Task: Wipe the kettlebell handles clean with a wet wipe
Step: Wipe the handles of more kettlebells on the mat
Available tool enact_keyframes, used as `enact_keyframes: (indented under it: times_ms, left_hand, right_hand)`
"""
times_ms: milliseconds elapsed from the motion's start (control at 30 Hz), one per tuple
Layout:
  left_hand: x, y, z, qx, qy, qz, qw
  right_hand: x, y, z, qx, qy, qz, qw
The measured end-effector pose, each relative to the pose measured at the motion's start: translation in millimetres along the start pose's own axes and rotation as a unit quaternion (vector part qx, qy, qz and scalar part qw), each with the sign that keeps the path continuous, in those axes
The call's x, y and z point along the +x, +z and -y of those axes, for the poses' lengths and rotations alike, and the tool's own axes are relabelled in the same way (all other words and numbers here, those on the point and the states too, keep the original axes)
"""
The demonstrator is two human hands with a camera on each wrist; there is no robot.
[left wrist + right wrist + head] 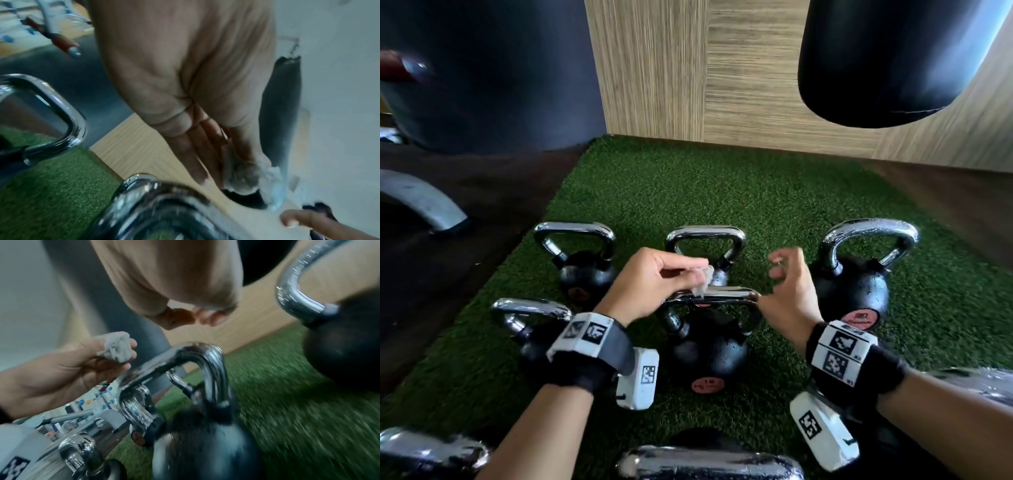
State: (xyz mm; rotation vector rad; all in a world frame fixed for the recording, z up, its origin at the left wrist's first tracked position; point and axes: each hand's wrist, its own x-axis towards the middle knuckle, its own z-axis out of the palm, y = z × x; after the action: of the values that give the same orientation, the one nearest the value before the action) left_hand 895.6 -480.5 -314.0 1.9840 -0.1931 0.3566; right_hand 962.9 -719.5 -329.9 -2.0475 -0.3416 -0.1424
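Several black kettlebells with chrome handles stand on green turf [722, 185]. My left hand [671, 274] pinches a crumpled white wet wipe [702, 279] just above the left part of the middle kettlebell's handle [726, 294]; the wipe's lower tip reaches the bar. The right wrist view shows the wipe [117, 347] bunched at the fingertips beside that handle [185, 356]. My right hand [786, 270] hovers at the handle's right end with loosely curled fingers [195, 316], holding nothing. In the left wrist view the wipe [246, 175] sits under my fingers.
Other kettlebells stand at back left [585, 277], back middle [705, 236], back right [852, 291] and front left [530, 308]. More chrome handles [709, 462] lie close below. A black punching bag [887, 61] hangs at top right. A grey machine foot [424, 202] is at left.
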Motion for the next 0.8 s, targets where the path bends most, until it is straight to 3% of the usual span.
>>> enact_keyframes:
  times_ms: [100,167,300,400,467,533,667,800]
  left_hand:
    - [-1.6,19.5,4.3,0.090,0.021,-0.013,0.996]
    - [-3.8,31.5,3.0,0.120,0.058,-0.010,0.991]
    - [-10.7,39.1,-4.2,0.202,0.133,0.011,0.970]
    - [-20.4,29.3,2.0,0.260,0.128,-0.055,0.956]
    - [-29.3,28.9,4.8,0.331,0.120,-0.107,0.930]
    - [-34.6,35.0,7.1,0.378,0.129,-0.115,0.910]
    - [-41.9,26.8,20.8,0.333,0.147,-0.143,0.920]
    - [-54.5,16.2,31.0,0.279,0.108,-0.178,0.938]
  right_hand:
    - [-9.6,15.1,-36.9,0.030,0.178,0.147,0.973]
    - [-16.9,25.4,-54.5,0.092,0.202,0.226,0.949]
    - [-22.2,38.4,-71.6,0.087,0.170,0.165,0.968]
    - [-21.6,41.7,-80.1,0.070,0.174,0.142,0.972]
    - [-22.1,41.0,-82.5,0.045,0.169,0.140,0.975]
    - [-22.1,40.4,-83.7,0.033,0.166,0.137,0.976]
    - [-22.0,39.6,-83.0,0.018,0.158,0.132,0.978]
    - [-22.7,38.8,-82.8,0.015,0.162,0.134,0.978]
